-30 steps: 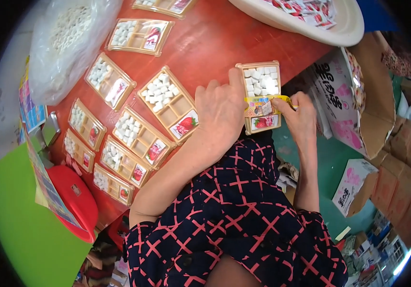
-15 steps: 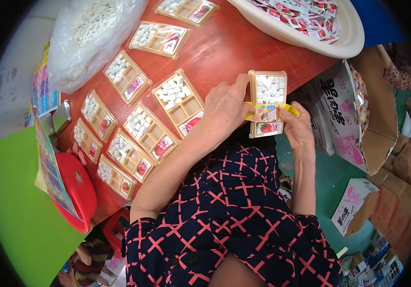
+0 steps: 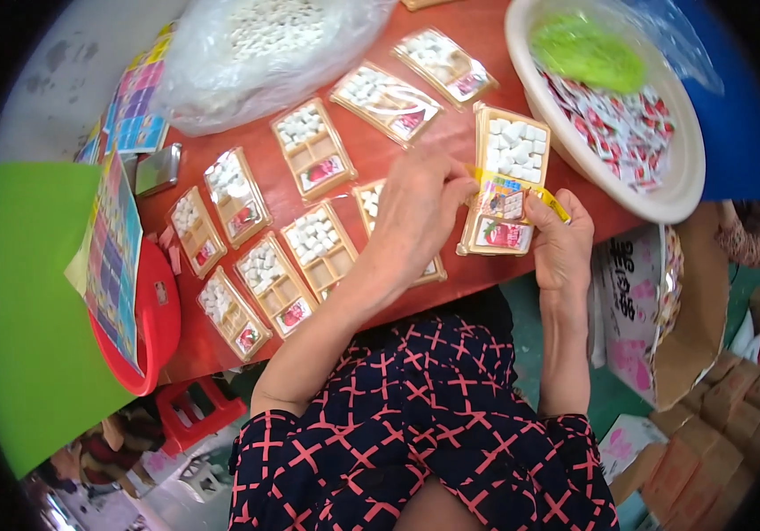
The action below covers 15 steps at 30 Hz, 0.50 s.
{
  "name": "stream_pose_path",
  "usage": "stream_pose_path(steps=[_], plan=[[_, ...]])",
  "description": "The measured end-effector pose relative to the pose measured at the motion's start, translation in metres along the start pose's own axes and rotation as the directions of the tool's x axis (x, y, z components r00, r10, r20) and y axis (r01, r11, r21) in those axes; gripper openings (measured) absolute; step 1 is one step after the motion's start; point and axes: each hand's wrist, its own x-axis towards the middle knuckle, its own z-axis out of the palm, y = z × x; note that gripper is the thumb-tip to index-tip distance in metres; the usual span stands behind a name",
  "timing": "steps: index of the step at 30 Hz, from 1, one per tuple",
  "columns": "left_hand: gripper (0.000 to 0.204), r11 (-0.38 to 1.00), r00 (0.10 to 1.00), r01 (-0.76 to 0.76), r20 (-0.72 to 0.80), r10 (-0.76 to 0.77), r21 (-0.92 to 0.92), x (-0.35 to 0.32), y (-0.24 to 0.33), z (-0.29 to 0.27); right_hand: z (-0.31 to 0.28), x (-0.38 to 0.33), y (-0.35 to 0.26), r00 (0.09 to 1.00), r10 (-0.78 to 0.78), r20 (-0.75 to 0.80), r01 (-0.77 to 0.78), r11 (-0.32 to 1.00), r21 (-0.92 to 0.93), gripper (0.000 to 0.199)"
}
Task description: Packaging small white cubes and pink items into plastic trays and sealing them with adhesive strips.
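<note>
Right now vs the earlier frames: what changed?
Held tray moved away from the body, toward the beige bowl. Left hand: extended index finger now curled in at the yellow band's left end. View swung; green plastic shows in the bowl.

Same: right hand at band's right end; other trays on table.

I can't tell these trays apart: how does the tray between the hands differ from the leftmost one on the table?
The handled tray has a yellow band across it; the leftmost tray has none. The right hand holds the handled tray; the leftmost tray lies untouched. Both contain white pieces.
</note>
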Motion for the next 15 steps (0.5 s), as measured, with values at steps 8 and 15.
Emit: stream_pose_path(steps=[8, 15], plan=[[0.022, 0.629, 0.945, 0.248, 0.040, -0.325, -0.736, -0.006, -0.018, 0.002, 0.045, 0.024, 0.001, 0.962, -0.104, 0.251, 0.157, 0.966, -0.203, 0.028], [0.020, 0.655, 0.961, -0.005, -0.186, -0.207, -0.756, -0.052, -0.042, -0.011, 0.033, 0.024, -0.052, 0.705, -0.007, 0.709, 0.479, 0.742, -0.469, 0.019]])
